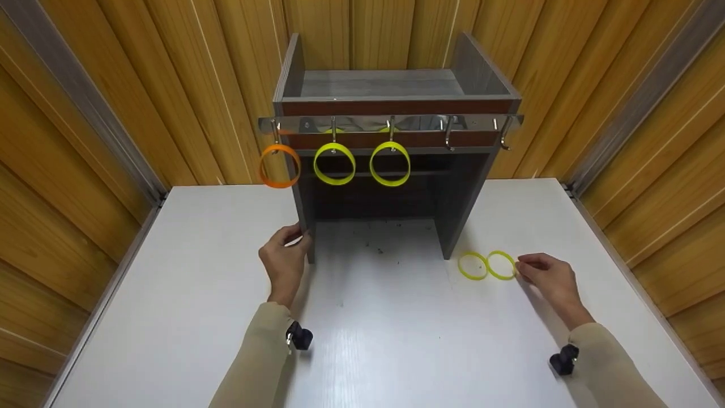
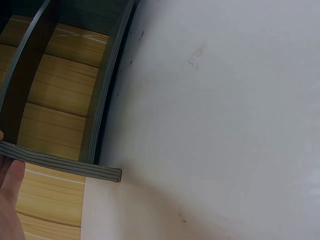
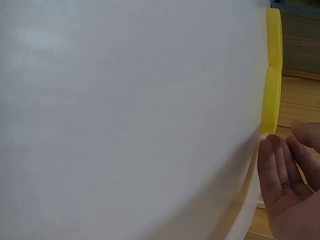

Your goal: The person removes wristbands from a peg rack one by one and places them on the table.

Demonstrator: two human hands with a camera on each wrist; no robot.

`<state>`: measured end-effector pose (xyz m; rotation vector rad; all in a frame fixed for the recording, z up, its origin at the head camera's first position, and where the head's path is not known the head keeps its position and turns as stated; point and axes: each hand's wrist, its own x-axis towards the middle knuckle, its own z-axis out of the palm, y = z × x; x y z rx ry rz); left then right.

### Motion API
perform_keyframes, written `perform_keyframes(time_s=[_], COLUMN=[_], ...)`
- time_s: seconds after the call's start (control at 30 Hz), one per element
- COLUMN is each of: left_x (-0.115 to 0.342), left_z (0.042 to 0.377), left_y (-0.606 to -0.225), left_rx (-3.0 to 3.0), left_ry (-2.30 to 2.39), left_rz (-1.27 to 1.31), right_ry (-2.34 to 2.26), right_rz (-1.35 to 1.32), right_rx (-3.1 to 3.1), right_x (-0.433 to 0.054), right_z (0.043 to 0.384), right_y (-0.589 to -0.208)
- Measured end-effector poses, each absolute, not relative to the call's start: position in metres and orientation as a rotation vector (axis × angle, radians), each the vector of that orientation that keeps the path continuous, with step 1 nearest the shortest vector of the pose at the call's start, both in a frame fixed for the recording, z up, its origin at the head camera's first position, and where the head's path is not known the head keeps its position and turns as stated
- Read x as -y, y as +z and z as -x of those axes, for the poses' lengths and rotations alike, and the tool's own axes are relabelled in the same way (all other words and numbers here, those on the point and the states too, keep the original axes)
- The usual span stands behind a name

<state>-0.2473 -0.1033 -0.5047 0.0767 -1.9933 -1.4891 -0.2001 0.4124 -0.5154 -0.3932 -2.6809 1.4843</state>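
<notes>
My left hand point(image 1: 285, 262) grips the lower left side panel point(image 2: 60, 165) of a grey wooden shelf, thumb and a fingertip on opposite faces. My right hand point(image 1: 548, 279) is at the near edge of a yellow ring point(image 3: 272, 100) on the table, fingertips at its rim and thumb apart from it. A second yellow ring point(image 1: 474, 277) lies against the first one. Higher up, an orange ring point(image 1: 280, 185) hangs from the leftmost hook of a metal hook rail point(image 1: 362, 123). Two more yellow rings hang from the neighbouring hooks; the two rightmost hooks are bare.
The shelf point(image 1: 396, 107) stands towards the back of a white table point(image 1: 385, 340), its hooks jutting out over the front. Wood-patterned panels point(image 1: 238, 85) enclose the back and sides. Small dark specks dot the tabletop beneath the shelf.
</notes>
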Motion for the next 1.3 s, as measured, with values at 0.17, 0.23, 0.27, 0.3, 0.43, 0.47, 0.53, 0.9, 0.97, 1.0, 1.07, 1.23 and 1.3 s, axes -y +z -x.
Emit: perform_keyframes(time_s=[0.17,0.23,0.27,0.3,0.43,0.47,0.53,0.9,0.97,1.0,1.07,1.23,1.3], left_x=[0.103,0.103,0.103,0.103,0.103,0.104,0.104,0.104,0.104,0.104,0.104,0.104,0.104], left_z=[0.247,0.247,0.247,0.247,0.246,0.246,0.246,0.246,0.246,0.246,0.246,0.247,0.247], left_y=[-0.504,-0.505,-0.505,-0.505,-0.505,-0.505,-0.506,-0.507,-0.507,-0.507,-0.507,-0.506,-0.506], left_rx=[1.979,1.975,1.974,1.972,1.976,1.976,1.976,1.963,1.961,1.958,1.956,1.956,1.959], left_ry=[-1.513,-1.503,-1.500,-1.499,-1.493,-1.494,-1.497,-1.509,-1.507,-1.508,-1.511,-1.515,-1.515], left_rz=[-0.079,-0.076,-0.075,-0.074,-0.067,-0.065,-0.060,-0.048,-0.047,-0.046,-0.047,-0.048,-0.048], right_ry=[1.341,1.306,1.306,1.309,1.412,1.440,1.490,1.588,1.595,1.598,1.614,1.666,1.680], right_rz=[0.289,0.254,0.241,0.231,0.185,0.170,0.147,0.078,0.058,0.046,0.020,-0.036,-0.053], right_rx=[2.686,2.684,2.678,2.669,2.590,2.568,2.533,2.473,2.465,2.459,2.438,2.374,2.354], right_x=[-0.411,-0.411,-0.410,-0.409,-0.406,-0.404,-0.402,-0.384,-0.379,-0.376,-0.371,-0.359,-0.355], right_z=[0.198,0.197,0.197,0.197,0.198,0.199,0.200,0.202,0.201,0.201,0.200,0.199,0.199], right_y=[-0.508,-0.504,-0.502,-0.500,-0.494,-0.492,-0.490,-0.469,-0.463,-0.460,-0.453,-0.439,-0.435])
